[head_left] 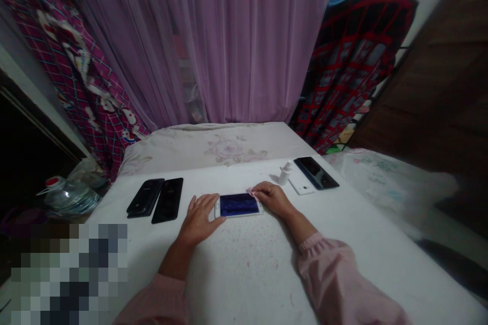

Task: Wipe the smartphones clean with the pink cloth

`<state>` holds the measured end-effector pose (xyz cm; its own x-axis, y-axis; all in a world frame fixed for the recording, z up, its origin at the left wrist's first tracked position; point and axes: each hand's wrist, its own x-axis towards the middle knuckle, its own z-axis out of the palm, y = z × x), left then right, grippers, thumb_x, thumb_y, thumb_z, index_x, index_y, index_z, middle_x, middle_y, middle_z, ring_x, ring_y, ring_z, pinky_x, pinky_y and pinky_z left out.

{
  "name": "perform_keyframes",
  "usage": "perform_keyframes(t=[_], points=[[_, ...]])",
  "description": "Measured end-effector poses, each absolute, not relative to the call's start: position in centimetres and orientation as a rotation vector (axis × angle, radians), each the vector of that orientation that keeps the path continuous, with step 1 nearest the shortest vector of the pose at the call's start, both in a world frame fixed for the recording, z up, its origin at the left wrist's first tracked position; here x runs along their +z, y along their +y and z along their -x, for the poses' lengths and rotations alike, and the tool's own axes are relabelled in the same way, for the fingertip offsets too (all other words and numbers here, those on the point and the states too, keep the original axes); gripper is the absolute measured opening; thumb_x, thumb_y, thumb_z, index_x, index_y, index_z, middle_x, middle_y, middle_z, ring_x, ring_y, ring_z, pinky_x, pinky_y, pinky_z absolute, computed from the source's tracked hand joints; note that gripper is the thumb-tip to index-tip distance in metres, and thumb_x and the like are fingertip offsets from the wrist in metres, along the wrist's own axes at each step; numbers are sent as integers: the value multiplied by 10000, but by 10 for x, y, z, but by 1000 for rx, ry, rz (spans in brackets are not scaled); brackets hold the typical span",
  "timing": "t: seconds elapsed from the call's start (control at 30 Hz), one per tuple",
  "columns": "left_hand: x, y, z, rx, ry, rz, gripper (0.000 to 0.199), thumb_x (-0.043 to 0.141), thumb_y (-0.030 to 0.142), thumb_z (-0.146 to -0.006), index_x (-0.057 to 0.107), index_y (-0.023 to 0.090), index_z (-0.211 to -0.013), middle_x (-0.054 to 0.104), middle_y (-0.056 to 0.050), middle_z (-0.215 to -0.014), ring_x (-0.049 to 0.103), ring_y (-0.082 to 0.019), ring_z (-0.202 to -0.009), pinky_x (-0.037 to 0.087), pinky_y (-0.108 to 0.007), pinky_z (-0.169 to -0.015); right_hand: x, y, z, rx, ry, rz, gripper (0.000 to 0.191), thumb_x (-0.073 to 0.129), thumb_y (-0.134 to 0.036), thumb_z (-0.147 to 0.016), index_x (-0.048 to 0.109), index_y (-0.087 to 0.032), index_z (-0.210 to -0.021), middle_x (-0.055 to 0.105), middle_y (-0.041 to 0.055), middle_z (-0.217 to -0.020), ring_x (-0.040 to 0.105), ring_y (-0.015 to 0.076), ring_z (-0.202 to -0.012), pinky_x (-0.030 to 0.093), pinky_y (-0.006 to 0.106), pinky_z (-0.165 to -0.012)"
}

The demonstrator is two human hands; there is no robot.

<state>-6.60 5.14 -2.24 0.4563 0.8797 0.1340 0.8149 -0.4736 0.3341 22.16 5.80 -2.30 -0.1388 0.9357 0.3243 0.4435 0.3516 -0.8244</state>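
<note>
A white smartphone (239,205) lies flat on a white surface (236,269), its dark blue screen lit. My left hand (200,219) rests on the phone's left end, fingers spread, steadying it. My right hand (270,199) is at the phone's upper right corner, pinching a small pink cloth (250,192) against it. Pink sleeves cover both forearms. Close to my left hand lie two black phones (145,197) (168,200), side by side. Beyond my right hand stands a small white spray bottle (285,173).
A white phone (301,184) and a dark phone (315,172) lie at the far right of the surface. Behind it are a floral pillow, a lilac curtain and hanging patterned cloths. A plastic bag and bottle sit low at the left.
</note>
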Motion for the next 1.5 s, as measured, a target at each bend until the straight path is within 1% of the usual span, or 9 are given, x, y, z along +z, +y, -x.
perform_keyframes(t=[0.2,0.33,0.4,0.5,0.6,0.87,1.07,1.3,1.5], points=[[-21,51,65,420,1491,-2488,589,582,475,-844,440,300,-1388,510,-33,-1421,392,-272,-1347,154,-525,-1163,-15,50,-230,1001,-1769,1089,289,617,-467,-820,713,-196,-793,700,59,-839,654,185,-780,518,357,-780],[-18,50,64,397,1501,-2480,590,595,456,-836,450,290,-1383,507,-39,-1424,390,-277,-1351,159,-522,-1165,-6,41,-237,1110,-1902,995,293,655,-478,-807,704,-213,-692,682,-3,-695,653,169,-782,349,433,-1062],[-16,50,63,384,1504,-2472,591,596,443,-838,452,272,-1385,502,-49,-1428,389,-277,-1353,151,-518,-1169,-6,41,-235,1072,-1909,990,298,657,-474,-810,702,-213,-672,676,-8,-673,648,161,-759,310,429,-1091],[-14,49,63,368,1504,-2468,595,593,436,-840,451,253,-1387,497,-56,-1432,379,-277,-1360,143,-515,-1172,-14,47,-230,1006,-1829,1035,314,644,-490,-813,713,-201,-711,689,25,-725,646,169,-734,470,371,-910],[-15,50,63,368,1496,-2485,591,590,441,-843,449,262,-1388,501,-50,-1430,385,-269,-1357,150,-509,-1173,-24,55,-224,915,-1730,1114,305,637,-480,-814,724,-188,-806,706,72,-863,654,184,-777,514,311,-735],[-21,51,65,403,1491,-2513,590,594,417,-840,453,252,-1388,513,-48,-1419,396,-272,-1349,176,-517,-1164,-23,55,-227,984,-1763,1070,298,625,-462,-828,714,-177,-814,700,72,-851,645,172,-762,513,314,-729],[-21,52,65,410,1478,-2504,594,592,430,-839,452,257,-1389,514,-48,-1419,397,-271,-1348,172,-523,-1162,-17,47,-235,987,-1942,1012,279,665,-464,-806,724,-212,-703,677,22,-697,632,180,-819,446,365,-929],[-19,51,65,400,1487,-2498,594,588,434,-841,453,248,-1388,510,-52,-1422,397,-271,-1348,167,-526,-1163,-26,54,-223,940,-1714,1136,312,646,-478,-809,719,-174,-809,701,72,-831,645,160,-710,511,276,-670],[-20,52,65,389,1491,-2500,596,585,430,-842,452,237,-1390,510,-57,-1421,394,-274,-1350,171,-523,-1163,-25,55,-221,887,-1698,1132,276,630,-435,-824,719,-174,-819,698,81,-867,648,168,-761,510,294,-716]])
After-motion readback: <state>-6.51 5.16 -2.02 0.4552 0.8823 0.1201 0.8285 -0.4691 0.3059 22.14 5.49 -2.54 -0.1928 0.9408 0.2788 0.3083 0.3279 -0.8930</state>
